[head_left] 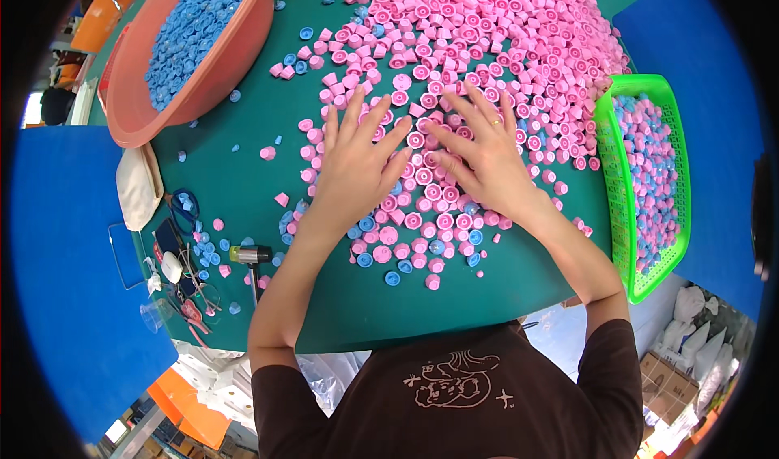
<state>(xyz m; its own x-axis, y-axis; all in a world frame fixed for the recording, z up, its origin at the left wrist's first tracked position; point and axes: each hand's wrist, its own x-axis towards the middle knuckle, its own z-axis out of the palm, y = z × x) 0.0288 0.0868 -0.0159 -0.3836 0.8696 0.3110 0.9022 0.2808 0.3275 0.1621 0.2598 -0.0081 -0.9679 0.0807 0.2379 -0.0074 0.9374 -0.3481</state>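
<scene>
We lay left hand [357,163] flat on pink caps [422,195] | right hand [487,159] flat beside | both grips open, holding nothing | caps under palms on desk [243,183]

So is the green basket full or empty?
Nearly full: the green basket holds pink and blue caps along most of its length.
</scene>
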